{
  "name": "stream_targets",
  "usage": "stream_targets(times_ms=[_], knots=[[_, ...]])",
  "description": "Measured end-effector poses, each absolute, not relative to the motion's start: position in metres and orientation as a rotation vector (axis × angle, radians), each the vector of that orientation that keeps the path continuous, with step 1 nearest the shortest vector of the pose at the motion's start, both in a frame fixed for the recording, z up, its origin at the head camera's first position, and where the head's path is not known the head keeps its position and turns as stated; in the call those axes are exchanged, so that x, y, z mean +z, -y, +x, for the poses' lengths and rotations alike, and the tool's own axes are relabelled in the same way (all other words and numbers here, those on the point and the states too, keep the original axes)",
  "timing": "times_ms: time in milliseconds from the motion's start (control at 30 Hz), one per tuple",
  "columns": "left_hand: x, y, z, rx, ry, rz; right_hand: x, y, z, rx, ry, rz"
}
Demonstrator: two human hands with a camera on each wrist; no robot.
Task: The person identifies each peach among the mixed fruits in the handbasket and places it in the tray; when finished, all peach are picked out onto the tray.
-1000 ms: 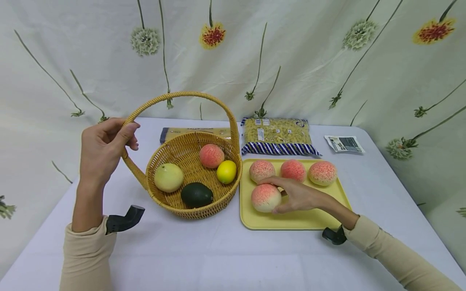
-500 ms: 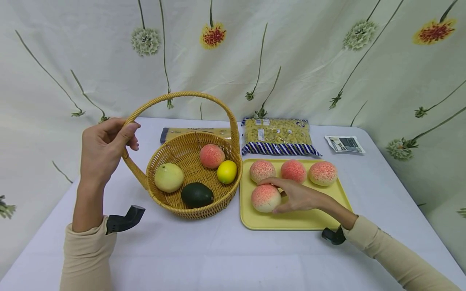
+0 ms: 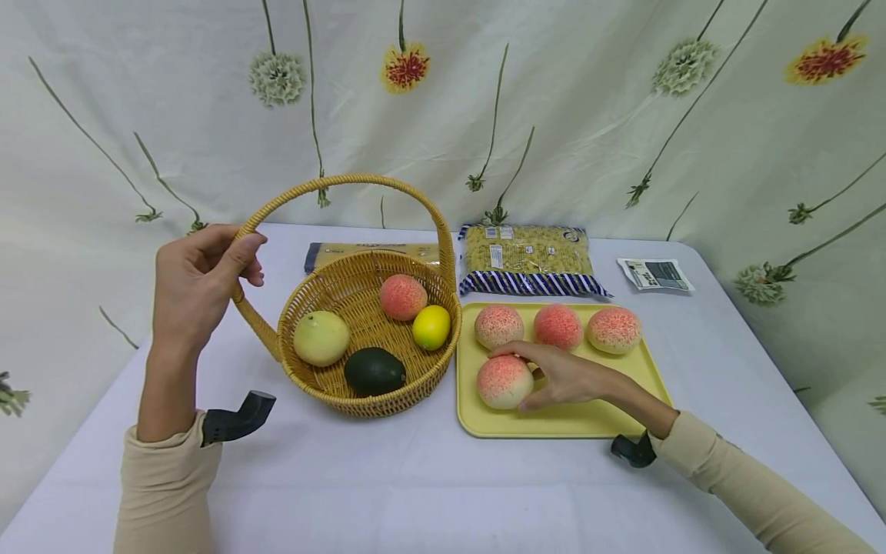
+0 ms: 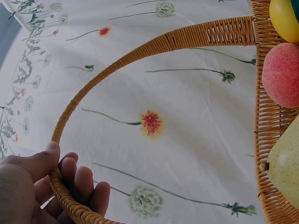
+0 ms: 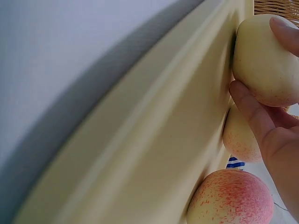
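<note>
A wicker basket (image 3: pixel 367 404) with a tall arched handle (image 3: pixel 349 179) stands left of centre. My left hand (image 3: pixel 197 281) grips that handle on its left side, fingers curled round it, as the left wrist view also shows. Inside the basket lie a peach (image 3: pixel 403 298), a lemon (image 3: pixel 431 327), a dark green avocado (image 3: pixel 374 371) and a pale yellow-green pear (image 4: pixel 287 163). On the yellow tray (image 3: pixel 588 423) my right hand (image 3: pixel 564 373) holds a pink-and-cream peach (image 3: pixel 504 383) between thumb and fingers. Part of that peach's right side is hidden by the hand.
Three more peaches line the tray's back, the rightmost peach (image 3: pixel 614 330) among them. Behind the tray lies a bag of pasta (image 3: pixel 529 258). A flat long packet (image 3: pixel 339 252) is partly hidden behind the basket. A small sachet (image 3: pixel 654 275) lies at back right.
The right hand's fingers and the peach they hold have shifted very slightly. The left hand and the basket have not moved.
</note>
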State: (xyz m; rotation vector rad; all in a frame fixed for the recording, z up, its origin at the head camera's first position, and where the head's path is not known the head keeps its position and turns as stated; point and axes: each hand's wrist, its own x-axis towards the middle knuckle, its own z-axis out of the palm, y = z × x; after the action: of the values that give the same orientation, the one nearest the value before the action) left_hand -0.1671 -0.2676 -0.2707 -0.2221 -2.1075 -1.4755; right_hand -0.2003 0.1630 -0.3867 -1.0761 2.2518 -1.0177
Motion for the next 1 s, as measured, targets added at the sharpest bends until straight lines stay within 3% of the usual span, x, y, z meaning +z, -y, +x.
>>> stream_targets(times_ms=[1000], knots=[[-0.2709,0.2669,-0.1675,-1.491,2.089,-0.238,-0.3892,-0.1639,-0.2004,-1.02,-2.239,-1.099]])
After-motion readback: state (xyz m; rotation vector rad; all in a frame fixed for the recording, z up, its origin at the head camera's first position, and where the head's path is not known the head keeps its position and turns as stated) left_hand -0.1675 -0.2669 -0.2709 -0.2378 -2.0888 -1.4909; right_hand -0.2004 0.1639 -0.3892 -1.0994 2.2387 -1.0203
